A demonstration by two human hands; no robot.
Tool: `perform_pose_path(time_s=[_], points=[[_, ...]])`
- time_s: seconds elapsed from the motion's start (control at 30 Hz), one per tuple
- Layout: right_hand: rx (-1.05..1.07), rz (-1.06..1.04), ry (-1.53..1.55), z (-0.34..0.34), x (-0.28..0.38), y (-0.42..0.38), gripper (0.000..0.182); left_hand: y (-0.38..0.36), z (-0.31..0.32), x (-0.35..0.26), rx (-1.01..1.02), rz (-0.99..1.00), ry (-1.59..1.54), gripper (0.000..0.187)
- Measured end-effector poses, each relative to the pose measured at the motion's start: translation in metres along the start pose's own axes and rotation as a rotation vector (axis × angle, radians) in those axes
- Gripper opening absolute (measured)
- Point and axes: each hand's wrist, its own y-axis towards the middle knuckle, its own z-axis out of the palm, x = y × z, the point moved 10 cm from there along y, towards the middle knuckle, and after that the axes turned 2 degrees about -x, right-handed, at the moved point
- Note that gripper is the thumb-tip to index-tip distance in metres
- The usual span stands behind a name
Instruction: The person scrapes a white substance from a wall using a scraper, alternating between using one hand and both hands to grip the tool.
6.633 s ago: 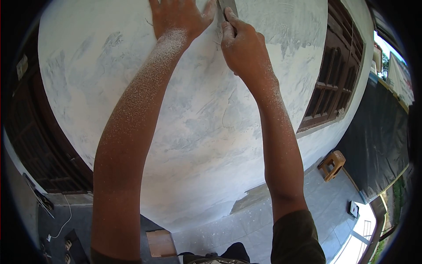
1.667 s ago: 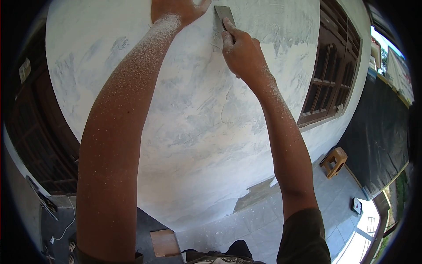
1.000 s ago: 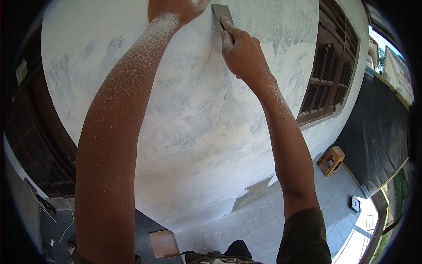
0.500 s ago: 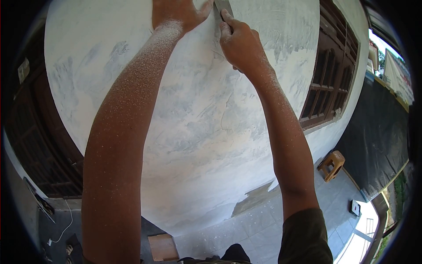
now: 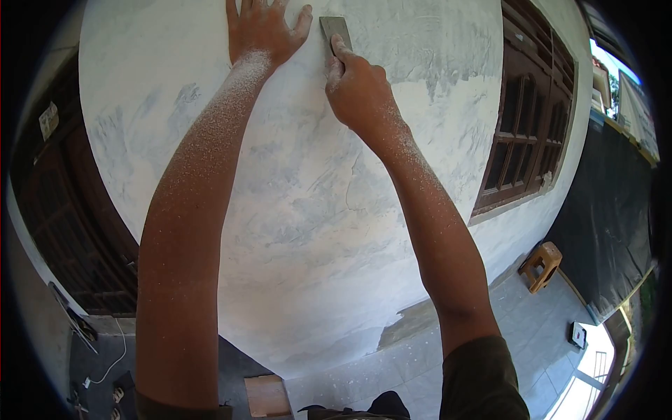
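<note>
My left hand [image 5: 266, 31] lies spread on the white patchy wall [image 5: 301, 182], high up, with its fingertips cut off by the top edge of the view. White dust coats the wrist and forearm. To its right, my right hand [image 5: 360, 91] grips a putty knife [image 5: 336, 29], thumb along the flat metal blade. The blade's broad end points up and sits against the wall surface. Its handle is hidden inside my fist. Grey smears and a thin crack mark the wall below both hands.
A brown wooden window [image 5: 528, 112] is set in the wall at right, a dark wooden door [image 5: 70, 217] at left. On the tiled floor [image 5: 420, 357] stand a tan plastic stool [image 5: 541, 267] and a small black-and-white box [image 5: 577, 335]. A white cable [image 5: 112, 355] trails at lower left.
Both hands appear lower in the view and further left. The putty knife's blade, earlier cut off at the top, now shows up to its end. My left hand stays spread on the wall.
</note>
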Motion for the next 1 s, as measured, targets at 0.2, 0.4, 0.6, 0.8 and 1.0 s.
perform_pose_path(time_s=[0.2, 0.4, 0.6, 0.8, 1.0], points=[[0.105, 0.017, 0.006, 0.011, -0.003, 0.000, 0.043, 0.000, -0.007, 0.001, 0.033, 0.001, -0.113, 0.061], [0.172, 0.043, 0.192, 0.009, -0.008, 0.008, 0.045, -0.057, -0.070, -0.020, -0.134, -0.108, -0.362, 0.052], [0.272, -0.070, 0.319, 0.019, -0.016, 0.023, 0.052, -0.114, -0.070, -0.067, 0.499, -0.632, -0.819, 0.061], [0.355, -0.110, 0.400, 0.022, -0.020, 0.036, 0.061, -0.088, -0.068, -0.095, 0.545, -0.495, -0.550, 0.077], [0.409, -0.129, 0.519, 0.024, -0.015, 0.040, 0.061, -0.097, -0.043, -0.092, 0.546, -0.764, -0.620, 0.057]])
